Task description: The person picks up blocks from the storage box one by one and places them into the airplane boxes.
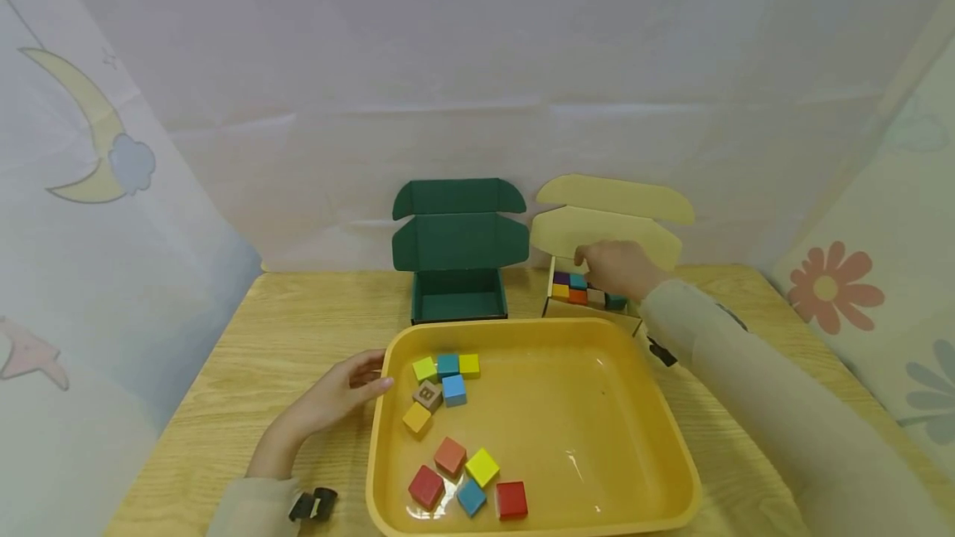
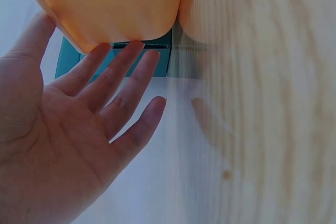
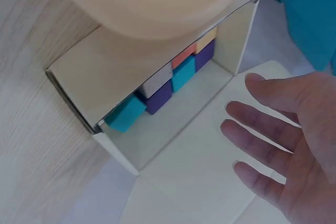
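Observation:
My left hand [image 1: 339, 392] is at the left side of a yellow plastic tray [image 1: 582, 437], thumb at the rim. In the left wrist view its fingers [image 2: 128, 93] extend loosely along the tray's outer wall. My right hand [image 1: 619, 268] is over the pale yellow cardboard box [image 1: 597, 316], whose lid stands up behind. The right wrist view shows that hand's fingers spread, nothing between them. Several cubes sit along one side of the box, among them a purple cube [image 3: 205, 56] and a grey cube [image 3: 157, 81]; a teal cube [image 3: 126, 114] lies skewed at one end.
An open green box [image 1: 458, 305] stands left of the yellow one, behind the tray. Inside the tray lie several cubes in two groups, including a wooden letter cube [image 1: 428, 395] and a red cube [image 1: 511, 500]. All stand on a wooden table [image 1: 298, 321] before a draped backdrop.

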Available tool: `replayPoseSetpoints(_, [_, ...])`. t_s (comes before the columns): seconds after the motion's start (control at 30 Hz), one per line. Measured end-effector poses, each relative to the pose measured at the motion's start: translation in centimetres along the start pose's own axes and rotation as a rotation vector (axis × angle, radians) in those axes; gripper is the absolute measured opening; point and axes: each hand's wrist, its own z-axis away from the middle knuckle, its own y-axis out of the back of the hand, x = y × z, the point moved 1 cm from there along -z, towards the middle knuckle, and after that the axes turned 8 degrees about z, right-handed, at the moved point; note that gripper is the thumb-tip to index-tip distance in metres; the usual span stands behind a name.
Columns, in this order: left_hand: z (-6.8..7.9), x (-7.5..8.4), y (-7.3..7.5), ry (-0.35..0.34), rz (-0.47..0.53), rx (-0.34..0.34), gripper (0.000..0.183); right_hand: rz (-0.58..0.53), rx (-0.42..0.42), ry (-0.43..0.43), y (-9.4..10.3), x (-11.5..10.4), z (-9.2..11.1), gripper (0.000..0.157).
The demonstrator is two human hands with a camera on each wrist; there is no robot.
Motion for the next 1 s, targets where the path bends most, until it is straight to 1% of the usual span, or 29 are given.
replayPoseSetpoints(0.17, [0.0, -0.1, 0.0, 0.0, 0.009, -0.003, 0.061, -0.02, 0.03, 0.003, 0.9, -1.2, 0.9, 0.028])
replayPoseSetpoints(0.33, [0.0, -0.1, 0.0, -0.003, 0.003, -0.002, 0.06, -0.07, 0.099, 0.015, 1.6, -2.1, 1.6, 0.023])
replayPoseSetpoints(0.47, [0.0, -0.1, 0.0, -0.006, -0.005, 0.001, 0.059, -0.096, 0.136, 0.032, 2.1, -3.2, 1.9, 0.023])
replayPoseSetpoints(0.6, [0.0, -0.1, 0.1, -0.011, -0.009, 0.002, 0.059, -0.097, 0.182, 0.088, 2.4, -4.8, 2.3, 0.021])
replayPoseSetpoints(0.77, [0.1, -0.1, 0.1, -0.012, -0.017, 0.005, 0.058, -0.044, 0.239, 0.154, 2.7, -6.9, 2.7, 0.02])
replayPoseSetpoints(1.0, [0.2, 0.1, 0.1, -0.002, -0.005, 0.004, 0.059, -0.065, 0.252, 0.215, 2.9, -9.6, 3.1, 0.019])
